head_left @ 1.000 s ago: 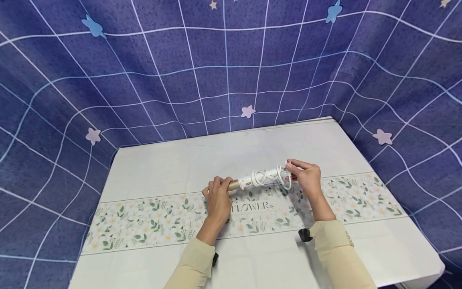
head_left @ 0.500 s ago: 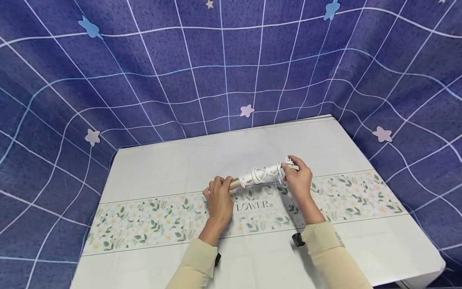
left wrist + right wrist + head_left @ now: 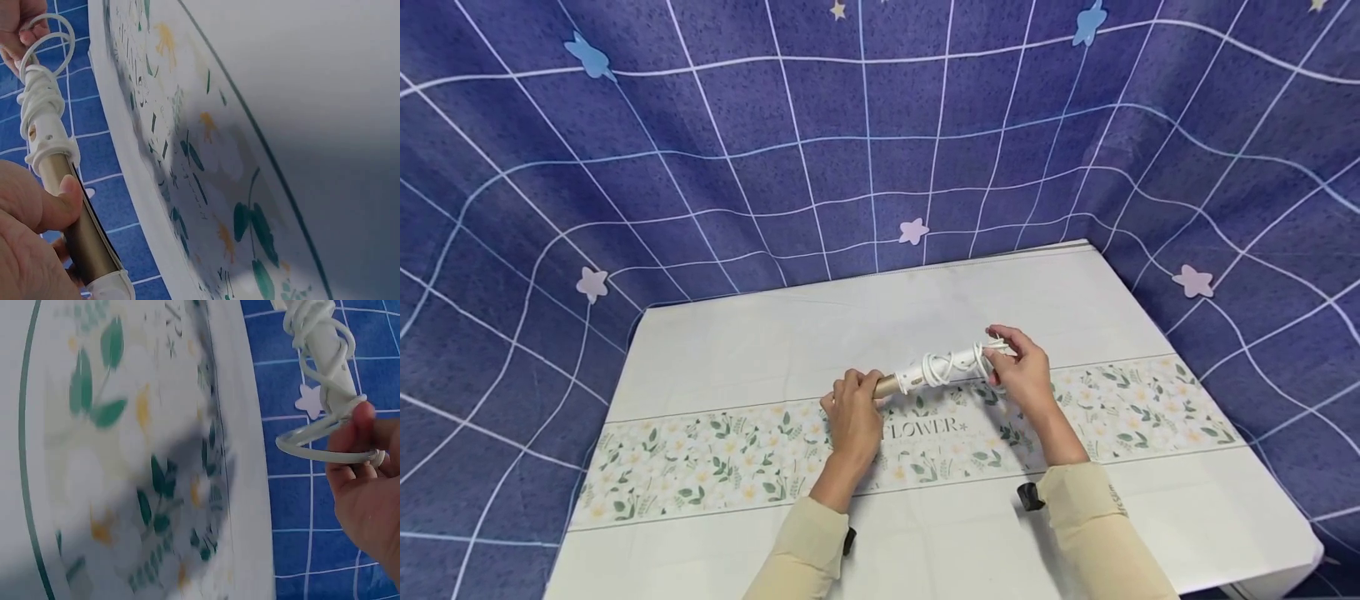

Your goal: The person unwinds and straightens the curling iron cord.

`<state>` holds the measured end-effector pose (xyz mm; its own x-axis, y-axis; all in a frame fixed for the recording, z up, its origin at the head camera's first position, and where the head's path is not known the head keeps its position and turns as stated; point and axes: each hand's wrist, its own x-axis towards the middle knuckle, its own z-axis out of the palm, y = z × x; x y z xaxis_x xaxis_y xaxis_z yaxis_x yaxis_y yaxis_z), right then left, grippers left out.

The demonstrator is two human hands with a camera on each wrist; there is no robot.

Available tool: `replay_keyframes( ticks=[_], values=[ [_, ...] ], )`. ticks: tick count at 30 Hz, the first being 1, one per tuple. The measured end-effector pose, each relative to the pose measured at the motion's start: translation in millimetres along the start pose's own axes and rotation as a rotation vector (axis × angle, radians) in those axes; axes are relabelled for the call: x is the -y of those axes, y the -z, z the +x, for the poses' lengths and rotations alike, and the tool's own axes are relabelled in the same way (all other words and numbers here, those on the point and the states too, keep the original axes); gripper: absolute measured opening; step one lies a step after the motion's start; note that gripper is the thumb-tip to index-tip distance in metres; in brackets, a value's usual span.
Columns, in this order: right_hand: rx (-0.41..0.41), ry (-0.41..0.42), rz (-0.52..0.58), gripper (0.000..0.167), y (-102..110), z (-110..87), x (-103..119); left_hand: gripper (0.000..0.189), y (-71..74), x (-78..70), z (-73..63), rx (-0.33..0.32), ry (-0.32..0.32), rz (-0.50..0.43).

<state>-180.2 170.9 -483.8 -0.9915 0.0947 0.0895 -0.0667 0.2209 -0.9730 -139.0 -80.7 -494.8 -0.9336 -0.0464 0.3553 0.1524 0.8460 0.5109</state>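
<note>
With the left hand (image 3: 853, 421) curled round the gold barrel (image 3: 886, 385), holds one curling iron (image 3: 966, 359) over one flower-banded tablecloth (image 3: 880, 321); with the right hand (image 3: 1024, 379) half closed, pinches its one white cord (image 3: 312, 453), looped round the handle (image 3: 50, 129); faces one grid-patterned curtain (image 3: 760, 167) bearing two blue stars (image 3: 1088, 23)

Pale beige sleeves (image 3: 801, 550), the right one bearing lettering (image 3: 1117, 500), have small black blocks (image 3: 1031, 497) beside the cuffs (image 3: 1070, 482).
</note>
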Motion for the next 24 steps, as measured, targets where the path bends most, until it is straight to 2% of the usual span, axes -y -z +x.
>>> replay_keyframes(
  ticks=[3, 9, 13, 19, 22, 24],
  values=[
    [-0.025, 0.066, -0.097, 0.041, 0, -2.0, -2, 0.034, -0.8, 0.4, -1.7, 0.002, -0.011, 0.004],
    [-0.132, 0.278, -0.305, 0.046, -5, -4.5, -4, 0.035, -1.0, -0.3, -1.9, -0.008, -0.024, -0.003],
    [-0.097, 0.310, -0.350, 0.045, -1, -2.0, -3, 0.036, -0.2, -0.6, -1.4, -0.007, -0.009, -0.003],
    [0.015, 0.294, -0.285, 0.044, 12, 1.9, 1, 0.038, 1.0, -2.2, -1.9, -0.009, -0.012, -0.006],
    [0.000, 0.311, -0.295, 0.043, 12, 2.1, 2, 0.037, 1.2, -3.6, -0.8, -0.016, -0.016, -0.007],
    [-0.038, 0.338, -0.318, 0.042, 11, 2.0, 2, 0.037, 1.2, -5.1, 0.2, -0.021, -0.024, -0.005]
  ],
)
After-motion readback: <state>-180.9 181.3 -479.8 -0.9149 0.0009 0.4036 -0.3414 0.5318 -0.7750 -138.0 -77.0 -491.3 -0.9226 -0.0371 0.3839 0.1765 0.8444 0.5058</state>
